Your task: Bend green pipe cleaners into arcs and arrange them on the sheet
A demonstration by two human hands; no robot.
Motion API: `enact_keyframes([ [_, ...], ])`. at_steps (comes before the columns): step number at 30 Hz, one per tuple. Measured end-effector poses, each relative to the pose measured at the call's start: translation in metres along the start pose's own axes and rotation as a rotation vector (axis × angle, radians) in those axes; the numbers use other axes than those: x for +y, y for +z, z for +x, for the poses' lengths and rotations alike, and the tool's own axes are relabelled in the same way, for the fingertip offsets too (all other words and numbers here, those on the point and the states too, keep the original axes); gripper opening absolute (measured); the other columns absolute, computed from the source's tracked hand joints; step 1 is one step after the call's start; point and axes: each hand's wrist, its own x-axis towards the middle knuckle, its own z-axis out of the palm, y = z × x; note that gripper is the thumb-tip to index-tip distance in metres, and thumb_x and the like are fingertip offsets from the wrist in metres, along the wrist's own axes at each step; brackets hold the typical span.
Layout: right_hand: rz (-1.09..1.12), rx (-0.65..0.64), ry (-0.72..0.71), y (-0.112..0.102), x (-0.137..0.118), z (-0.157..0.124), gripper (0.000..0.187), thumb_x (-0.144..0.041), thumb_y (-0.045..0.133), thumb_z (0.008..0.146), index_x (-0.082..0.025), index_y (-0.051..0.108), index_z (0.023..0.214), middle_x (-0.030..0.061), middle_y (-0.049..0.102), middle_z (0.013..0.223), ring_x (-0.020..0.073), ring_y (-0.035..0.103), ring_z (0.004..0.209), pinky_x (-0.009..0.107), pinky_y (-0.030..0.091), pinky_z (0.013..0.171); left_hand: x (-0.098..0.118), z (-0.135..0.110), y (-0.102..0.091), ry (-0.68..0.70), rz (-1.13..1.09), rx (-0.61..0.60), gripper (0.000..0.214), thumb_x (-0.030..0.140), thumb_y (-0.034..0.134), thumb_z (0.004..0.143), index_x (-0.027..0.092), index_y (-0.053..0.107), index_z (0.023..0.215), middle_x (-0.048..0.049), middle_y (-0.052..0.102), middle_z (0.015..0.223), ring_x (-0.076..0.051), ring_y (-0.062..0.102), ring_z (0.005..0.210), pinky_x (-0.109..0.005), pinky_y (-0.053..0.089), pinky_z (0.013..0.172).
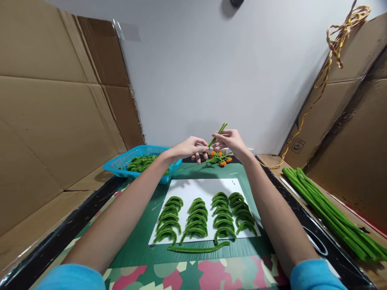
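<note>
A folded green pipe cleaner (pixel 223 128) is raised above the back of the work surface, its two ends pointing up and to the right. My right hand (pixel 231 141) pinches it around the middle between thumb and fingers. At its lower end, the fingertips of my left hand (pixel 192 148) are closed on it. Below my hands lies a white sheet (pixel 208 185) with several columns of bent green pipe cleaners (pixel 198 217). One straighter pipe cleaner (pixel 199 249) rests along the sheet's near edge. Just behind the sheet is a stem with small orange flowers (pixel 223 163).
At the back left stands a blue plastic basket (pixel 121 173) with curled green pieces (pixel 142 163). A bundle of long green pipe cleaners (pixel 329 213) lies at the right. Cardboard walls (pixel 60 112) flank both sides, and a yellow cord (pixel 325 76) hangs at the right.
</note>
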Motion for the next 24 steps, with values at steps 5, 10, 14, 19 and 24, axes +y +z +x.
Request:
enact_keyframes([
  [5, -0.070, -0.091, -0.021, 0.004, -0.005, -0.005, 0.037, -0.042, 0.093, 0.075, -0.013, 0.077, 0.092, 0.0083, 0.079, 0.076, 0.0162, 0.075, 0.060, 0.023, 0.060, 0.049, 0.005, -0.006, 0.000, 0.034, 0.015, 0.007, 0.040, 0.049, 0.076, 0.091, 0.014, 0.070, 0.108, -0.0128, 0.079, 0.091, -0.014, 0.068, 0.057, -0.026, 0.041, 0.053],
  [10, -0.125, -0.144, -0.013, 0.005, -0.011, -0.009, 0.041, -0.042, 0.095, 0.072, -0.013, 0.079, 0.095, 0.0083, 0.078, 0.076, 0.0160, 0.073, 0.060, 0.023, 0.058, 0.048, 0.010, -0.013, 0.000, 0.037, 0.051, -0.005, 0.047, 0.059, 0.077, 0.087, 0.015, 0.072, 0.102, -0.0130, 0.079, 0.093, -0.014, 0.067, 0.058, -0.026, 0.039, 0.053],
  [14, -0.115, -0.107, -0.053, 0.001, -0.012, -0.010, 0.038, -0.044, 0.092, 0.075, -0.012, 0.078, 0.091, 0.0100, 0.079, 0.078, 0.0159, 0.072, 0.058, 0.024, 0.058, 0.047, 0.010, -0.016, -0.003, 0.029, 0.052, -0.022, 0.043, 0.058, 0.078, 0.086, 0.016, 0.071, 0.094, -0.0113, 0.079, 0.092, -0.014, 0.068, 0.059, -0.027, 0.040, 0.053],
  [19, -0.095, -0.049, -0.098, -0.003, -0.010, -0.008, 0.037, -0.047, 0.091, 0.075, -0.013, 0.076, 0.080, 0.0100, 0.078, 0.077, 0.0143, 0.070, 0.056, 0.023, 0.057, 0.046, 0.007, -0.017, -0.007, 0.045, 0.086, -0.070, 0.043, 0.059, 0.078, 0.086, 0.017, 0.071, 0.091, -0.0122, 0.079, 0.093, -0.015, 0.069, 0.061, -0.027, 0.040, 0.053],
  [24, -0.094, -0.042, -0.094, -0.003, -0.011, -0.009, 0.037, -0.047, 0.091, 0.075, -0.014, 0.076, 0.082, 0.0105, 0.079, 0.084, 0.0161, 0.073, 0.059, 0.023, 0.058, 0.046, 0.005, -0.016, -0.010, 0.063, 0.067, -0.058, 0.043, 0.060, 0.078, 0.086, 0.018, 0.072, 0.095, -0.0119, 0.079, 0.095, -0.015, 0.068, 0.060, -0.027, 0.039, 0.052],
])
